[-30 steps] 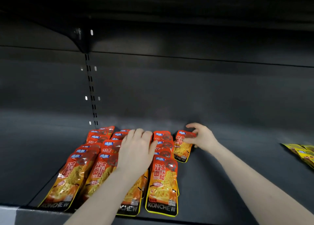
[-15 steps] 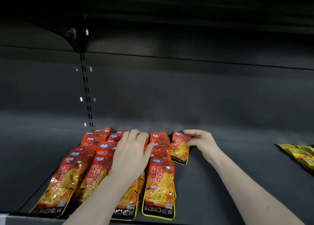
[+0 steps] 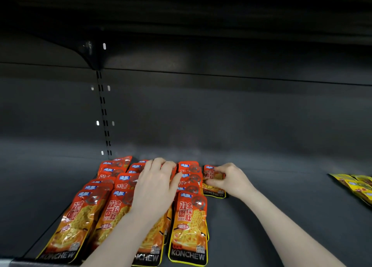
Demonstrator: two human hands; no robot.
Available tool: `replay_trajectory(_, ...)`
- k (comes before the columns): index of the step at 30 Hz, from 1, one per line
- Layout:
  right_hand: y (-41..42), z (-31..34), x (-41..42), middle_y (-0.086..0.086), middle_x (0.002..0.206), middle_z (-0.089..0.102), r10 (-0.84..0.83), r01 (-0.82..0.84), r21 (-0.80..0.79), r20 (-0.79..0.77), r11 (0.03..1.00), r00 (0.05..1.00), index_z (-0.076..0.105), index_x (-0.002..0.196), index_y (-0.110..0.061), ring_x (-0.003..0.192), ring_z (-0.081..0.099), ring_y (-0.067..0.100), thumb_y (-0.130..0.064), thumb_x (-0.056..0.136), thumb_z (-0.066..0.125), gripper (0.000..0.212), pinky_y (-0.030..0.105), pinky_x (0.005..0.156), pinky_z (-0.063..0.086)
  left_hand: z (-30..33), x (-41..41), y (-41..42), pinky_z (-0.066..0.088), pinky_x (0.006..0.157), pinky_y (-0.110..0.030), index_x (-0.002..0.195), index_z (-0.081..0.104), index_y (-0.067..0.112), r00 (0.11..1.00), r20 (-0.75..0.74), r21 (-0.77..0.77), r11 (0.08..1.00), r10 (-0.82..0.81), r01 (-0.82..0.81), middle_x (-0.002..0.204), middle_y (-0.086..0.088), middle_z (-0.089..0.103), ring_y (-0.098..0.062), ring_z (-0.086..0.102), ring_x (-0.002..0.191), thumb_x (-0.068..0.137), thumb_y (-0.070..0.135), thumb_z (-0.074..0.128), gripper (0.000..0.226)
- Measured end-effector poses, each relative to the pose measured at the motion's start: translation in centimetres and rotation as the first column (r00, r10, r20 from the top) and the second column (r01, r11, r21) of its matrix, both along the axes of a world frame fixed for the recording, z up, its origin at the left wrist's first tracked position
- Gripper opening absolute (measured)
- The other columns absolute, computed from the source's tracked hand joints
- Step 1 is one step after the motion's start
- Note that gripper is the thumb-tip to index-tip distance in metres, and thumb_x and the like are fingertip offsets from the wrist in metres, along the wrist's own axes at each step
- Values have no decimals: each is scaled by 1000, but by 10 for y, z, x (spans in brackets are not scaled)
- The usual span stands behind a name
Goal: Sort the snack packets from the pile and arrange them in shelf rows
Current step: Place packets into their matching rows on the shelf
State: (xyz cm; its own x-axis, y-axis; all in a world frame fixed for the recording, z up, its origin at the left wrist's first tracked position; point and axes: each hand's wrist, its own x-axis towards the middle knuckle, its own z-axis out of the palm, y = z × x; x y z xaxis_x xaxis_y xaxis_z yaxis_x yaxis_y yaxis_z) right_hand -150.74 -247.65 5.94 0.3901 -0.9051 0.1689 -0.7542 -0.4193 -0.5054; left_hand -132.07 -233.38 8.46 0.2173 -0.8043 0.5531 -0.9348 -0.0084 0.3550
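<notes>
Dim dark-grey metal shelf beneath an upper shelf, slotted upright.

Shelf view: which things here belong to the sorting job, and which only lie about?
Job: red packets in rows; single red packet in the right hand; left hand resting on the rows.
Lying about: yellow packets; shelf.

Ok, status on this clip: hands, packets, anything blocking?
Left hand flat on red packet rows. Right hand pinching lone red packet starting a new row. Yellow packets far right, nothing blocking.
</notes>
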Motion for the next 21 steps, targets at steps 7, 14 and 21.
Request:
replay_trajectory(7, 12, 11, 1, -5, 129, 53, 92, -91, 30, -18, 995, 996, 59, 126, -19, 112, 55, 15, -30, 86, 66, 42, 21, 80, 46, 0, 0, 0, 37, 102, -27, 126, 55, 22, 1000, 19, 25, 1000, 6, -6, 127, 4, 52, -12, 43, 120, 97, 44, 41, 39)
replay_trajectory(14, 17, 11, 0, -2, 137, 50, 73, -74, -20, -44, 997, 996, 57, 130, -19, 124, 48, 16, -30, 88, 64, 43, 28, 103, 38, 2, 1, 1, 32, 103, -22, 131, 48, 26, 999, 49, 44, 999, -13, 11, 130, 8, 46, -8, 38, 123, 99, 45, 34, 40)
replay_trajectory(21, 25, 19, -4, 5, 126, 57, -43, 29, -110, -127, 994, 991, 58, 125, -22, 121, 49, 22, -39, 95, 49, 36, 32, 102, 38, 3, 7, -1, 36, 99, -24, 128, 51, 24, 998, 32, -6, 998, -61, 62, 126, 7, 48, -11, 42, 118, 98, 43, 39, 37)
